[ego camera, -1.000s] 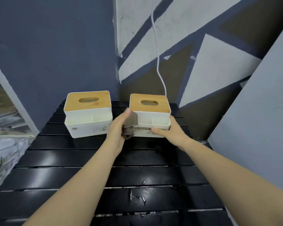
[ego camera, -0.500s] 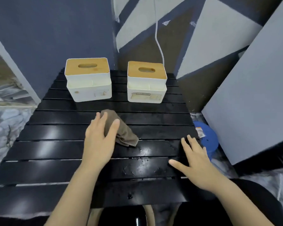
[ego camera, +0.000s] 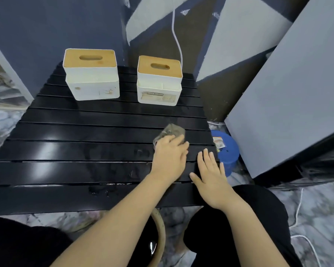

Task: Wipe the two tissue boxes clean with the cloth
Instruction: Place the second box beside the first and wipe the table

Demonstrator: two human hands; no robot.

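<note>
From your head camera, your left hand (ego camera: 169, 158) lies flat on the cloth (ego camera: 170, 132), fingers spread and pressing down on its near half, not closed around it; the cloth bunches out past your fingertips toward the far edge of the table (ego camera: 75, 151), over near its right edge. Your right hand (ego camera: 212, 176) rests open and empty just beside the left, palm down at the table's right edge, holding nothing. Both tissue boxes sit at the far edge, well apart from your hands: the left tissue box (ego camera: 92, 74) toward the far left corner, the right tissue box (ego camera: 159, 80) nearly straight ahead of the cloth, each with its long side facing you. So the right box lies directly beyond your left fingertips, and the left hand with the cloth is the nearer one to it. The left box's front shows brownish marks, so by my reading wiping work remains there. Off the right edge a blue tub (ego camera: 228, 151) sits on the floor.
</note>
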